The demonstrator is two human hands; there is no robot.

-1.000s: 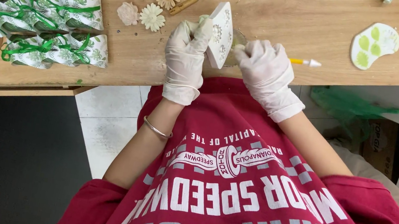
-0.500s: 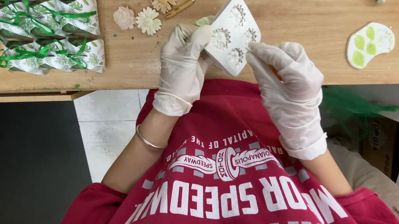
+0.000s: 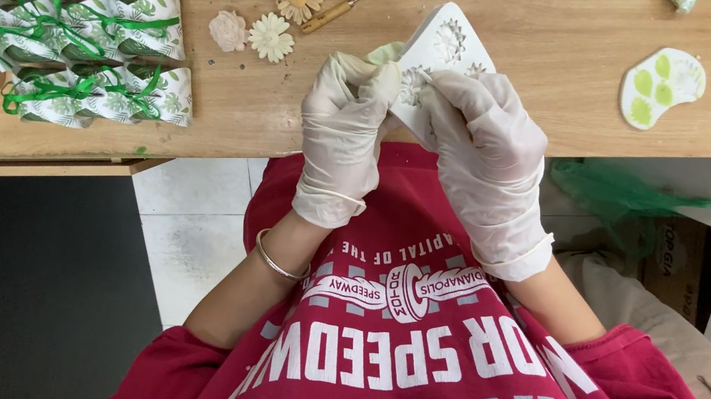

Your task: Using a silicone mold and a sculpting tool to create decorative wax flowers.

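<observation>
Wood of the workbench (image 3: pixel 542 28) spans the far side, with wrapped green-ribboned packets (image 3: pixel 69 3) stacked at far left and four small moulded flowers (image 3: pixel 265 3) beside a thin wooden-handled tool (image 3: pixel 335 11) near the middle. Your white flower mould (image 3: pixel 440 49) sits above the near edge of the bench, at the centre, tilted up towards you. Your left hand (image 3: pixel 343 134) is closed around its near left corner, and your right hand (image 3: pixel 482 144) grips its near right side with fingertips (image 3: pixel 438 88) pressed at a cavity. Brace the mould firmly with the left and work the right fingertips with small, even pressure, so the soft piece in the cavity keeps its petals, I'd judge. Compared with half a second ago, the mould is more covered and your right hand has closed further over it.
</observation>
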